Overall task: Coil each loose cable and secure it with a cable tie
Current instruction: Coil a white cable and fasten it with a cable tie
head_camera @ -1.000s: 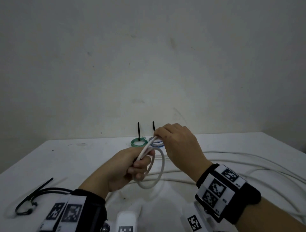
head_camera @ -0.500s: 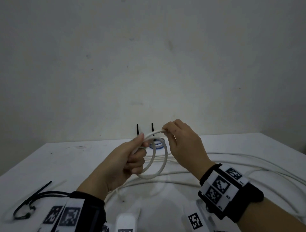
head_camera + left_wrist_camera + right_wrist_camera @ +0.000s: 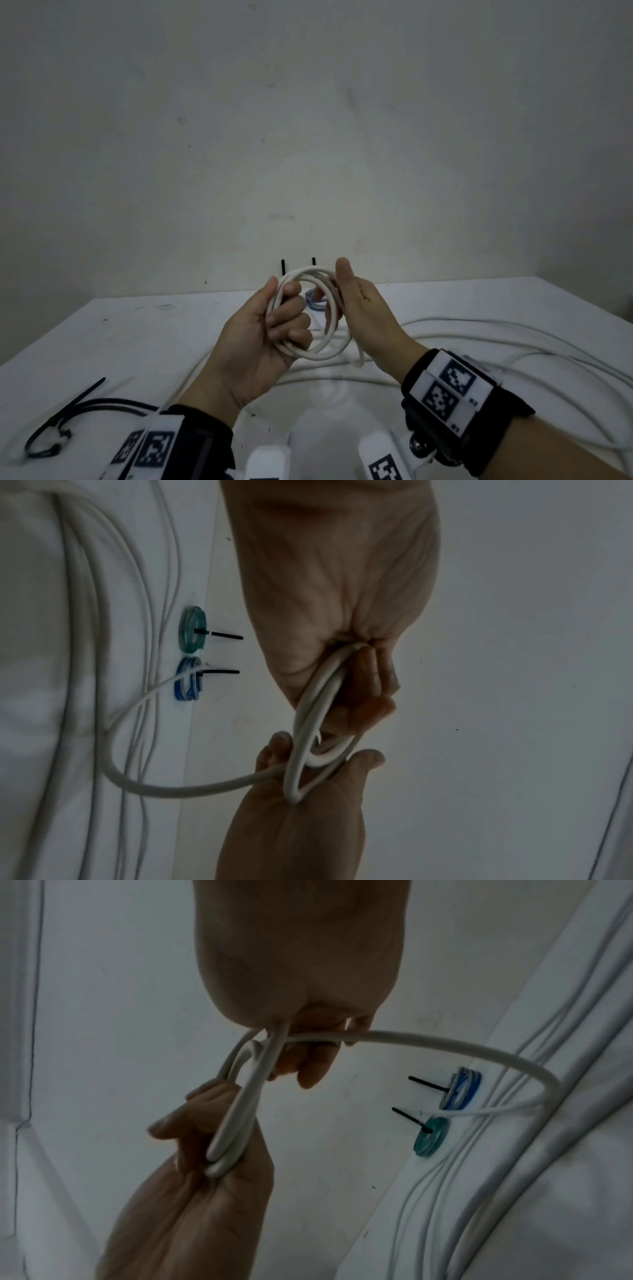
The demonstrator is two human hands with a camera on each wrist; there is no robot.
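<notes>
Coiling is under way: a thick white round cable [image 3: 310, 320], wound into a few loops, is held above the white table [image 3: 102, 342]. The left hand [image 3: 263, 339] is curled round the loops; the right hand [image 3: 359, 308] is closed on their far side. The cable is judged light, springy and smooth, best gripped where the loops cross. Only the wrist views show its tail [image 3: 178, 791] arcing down to the table, beside the tied green coil [image 3: 430, 1139] and blue coil [image 3: 460, 1091].
</notes>
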